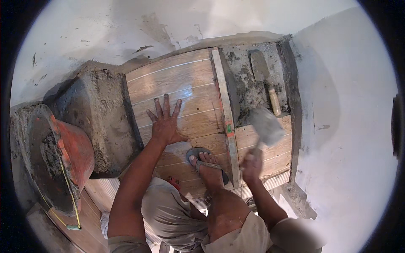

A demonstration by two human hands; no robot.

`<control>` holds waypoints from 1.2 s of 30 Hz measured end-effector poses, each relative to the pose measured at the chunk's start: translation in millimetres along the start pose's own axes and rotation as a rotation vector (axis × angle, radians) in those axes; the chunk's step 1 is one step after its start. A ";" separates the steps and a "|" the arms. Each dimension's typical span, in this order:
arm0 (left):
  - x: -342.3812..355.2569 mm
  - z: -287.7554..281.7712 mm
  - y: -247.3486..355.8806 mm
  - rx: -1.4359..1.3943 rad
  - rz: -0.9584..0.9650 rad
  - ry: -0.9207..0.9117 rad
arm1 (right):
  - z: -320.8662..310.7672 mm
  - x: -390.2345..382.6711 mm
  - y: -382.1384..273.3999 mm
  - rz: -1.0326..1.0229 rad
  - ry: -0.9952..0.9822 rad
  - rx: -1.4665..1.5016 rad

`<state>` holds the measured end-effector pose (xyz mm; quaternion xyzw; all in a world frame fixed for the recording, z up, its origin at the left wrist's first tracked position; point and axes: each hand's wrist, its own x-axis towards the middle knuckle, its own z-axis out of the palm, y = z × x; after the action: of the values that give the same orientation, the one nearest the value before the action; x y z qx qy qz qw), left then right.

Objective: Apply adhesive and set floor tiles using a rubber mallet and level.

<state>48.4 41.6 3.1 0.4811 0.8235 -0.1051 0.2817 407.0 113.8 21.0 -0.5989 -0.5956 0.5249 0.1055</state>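
Observation:
My left hand [164, 122] lies spread flat on the wood-look tiles [168, 71], fingers apart. My right hand [252, 166] grips the handle of a grey, blurred mallet [266, 125], whose head is over the right-hand tiles [263, 160]. Between the hands, a long level [223, 92] with a green vial lies lengthwise beside the left tile panel. My sandalled foot [209, 166] is on the tiles below my left hand. At the upper right, a trowel [259, 67] with a wooden handle rests on wet mortar [238, 67].
A mortar-smeared orange bucket [74, 147] with a yellow cord stands at the left, beside a rough cement step [101, 118]. Pale walls [337, 105] border the landing behind and at the right. More tiled surfaces [90, 219] show at the lower left.

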 end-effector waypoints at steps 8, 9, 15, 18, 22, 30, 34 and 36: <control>0.7 22.4 -9.8 -0.001 0.018 0.065 | 161.5 59.3 -162.8 -0.268 -0.233 0.071; 0.2 39.5 -23.8 0.045 0.012 0.158 | 177.3 57.2 -159.2 -0.367 -0.159 0.112; 3.5 7.4 8.1 -0.008 -0.017 0.002 | 180.7 96.6 -104.2 -0.385 -0.070 -0.224; 0.1 12.3 -1.6 -0.013 -0.009 0.062 | 187.4 82.6 -105.4 -0.509 -0.001 -0.064; 2.7 9.4 3.9 -0.005 -0.023 0.022 | 184.1 91.8 -97.8 -0.481 -0.063 -0.186; 4.7 26.8 -12.1 0.064 -0.040 0.054 | 155.0 48.7 -117.3 -0.671 -0.031 0.130; 1.4 8.0 8.2 0.004 -0.018 0.001 | 150.8 69.7 -82.1 -0.345 -0.114 -0.158; 4.6 12.5 2.6 -0.021 -0.008 0.040 | 162.7 69.4 -74.0 -0.513 -0.105 -0.177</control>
<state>53.4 40.8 -9.5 0.4769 0.8319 -0.0876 0.2697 221.6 109.7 -27.7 -0.4072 -0.7761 0.4571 0.1512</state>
